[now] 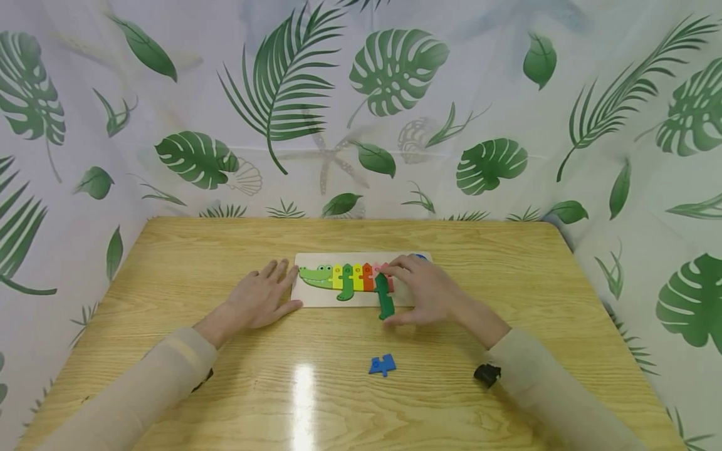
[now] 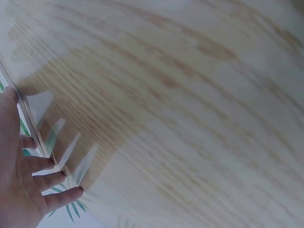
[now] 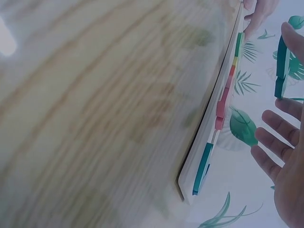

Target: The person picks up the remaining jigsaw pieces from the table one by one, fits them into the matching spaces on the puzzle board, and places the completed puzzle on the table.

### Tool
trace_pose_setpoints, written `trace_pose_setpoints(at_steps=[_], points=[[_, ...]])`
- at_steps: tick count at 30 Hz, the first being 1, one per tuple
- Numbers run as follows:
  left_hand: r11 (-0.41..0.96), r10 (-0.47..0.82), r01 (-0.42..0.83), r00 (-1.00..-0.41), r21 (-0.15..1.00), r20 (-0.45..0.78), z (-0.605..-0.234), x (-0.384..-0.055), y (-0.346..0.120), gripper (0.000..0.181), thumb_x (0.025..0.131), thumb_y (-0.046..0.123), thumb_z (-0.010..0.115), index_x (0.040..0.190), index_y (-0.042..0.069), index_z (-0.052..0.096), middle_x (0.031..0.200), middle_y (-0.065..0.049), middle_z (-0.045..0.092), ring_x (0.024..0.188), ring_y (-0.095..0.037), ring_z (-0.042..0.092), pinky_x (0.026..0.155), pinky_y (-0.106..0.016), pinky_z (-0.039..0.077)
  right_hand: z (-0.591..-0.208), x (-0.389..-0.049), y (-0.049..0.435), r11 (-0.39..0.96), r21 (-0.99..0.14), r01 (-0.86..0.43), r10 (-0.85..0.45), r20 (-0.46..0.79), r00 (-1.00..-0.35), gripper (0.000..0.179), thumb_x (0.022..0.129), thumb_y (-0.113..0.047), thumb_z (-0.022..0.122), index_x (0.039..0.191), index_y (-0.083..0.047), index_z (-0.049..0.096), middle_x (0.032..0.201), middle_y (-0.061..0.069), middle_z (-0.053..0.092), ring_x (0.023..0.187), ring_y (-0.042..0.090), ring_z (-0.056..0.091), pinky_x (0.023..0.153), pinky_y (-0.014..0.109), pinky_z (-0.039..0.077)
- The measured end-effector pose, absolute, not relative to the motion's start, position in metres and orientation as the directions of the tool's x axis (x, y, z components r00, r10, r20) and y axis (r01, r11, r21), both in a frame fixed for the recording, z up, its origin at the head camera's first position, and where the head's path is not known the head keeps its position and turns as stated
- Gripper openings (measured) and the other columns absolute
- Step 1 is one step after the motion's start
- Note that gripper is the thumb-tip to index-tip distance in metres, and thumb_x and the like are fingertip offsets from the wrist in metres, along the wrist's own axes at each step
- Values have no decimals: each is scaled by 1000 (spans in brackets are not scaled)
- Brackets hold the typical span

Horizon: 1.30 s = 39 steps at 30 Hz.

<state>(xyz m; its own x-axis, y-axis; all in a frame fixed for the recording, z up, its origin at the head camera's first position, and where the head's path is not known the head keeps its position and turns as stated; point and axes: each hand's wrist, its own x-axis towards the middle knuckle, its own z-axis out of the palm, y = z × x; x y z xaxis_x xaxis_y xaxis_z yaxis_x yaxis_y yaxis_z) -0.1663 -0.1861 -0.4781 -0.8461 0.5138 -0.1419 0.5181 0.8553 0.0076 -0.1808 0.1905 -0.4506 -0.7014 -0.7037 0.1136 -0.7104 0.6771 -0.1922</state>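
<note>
A crocodile jigsaw board lies on the table, with light green, yellow, green, orange-red and pink pieces set in it. My right hand pinches a dark green leg-shaped puzzle piece between thumb and forefinger. In the right wrist view that piece stands raised off the board, its other fingers spread. My left hand rests flat at the board's left end, fingers straight, thumb at its near corner. The left wrist view shows this hand against the board's edge. The right hand hides part of the board's right side.
On the wooden table a loose blue puzzle piece lies nearer to me than the board. A leaf-print cloth hangs behind the table and along both sides.
</note>
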Motion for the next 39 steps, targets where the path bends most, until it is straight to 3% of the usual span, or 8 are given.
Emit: trace_pose_setpoints(at_steps=[17,39], points=[[856,513,518,-848,0,-135,-476,-165,-186,79,110,58,44,165,4,33,168,-28,36,154,-48,41,111,-63,51,-453,-193,203,732,-222,-644,-646,75,-760,92,74,-71,84,147,-19,62,135,6,64,124,27,61,108,50,54],[854,511,519,-848,-24,-140,-476,-165,-186,80,109,60,42,166,4,32,168,-27,36,154,-46,42,110,-62,52,-463,-212,216,786,-206,-583,-594,13,-804,99,74,-80,78,147,-15,61,141,10,63,125,30,59,110,54,53]])
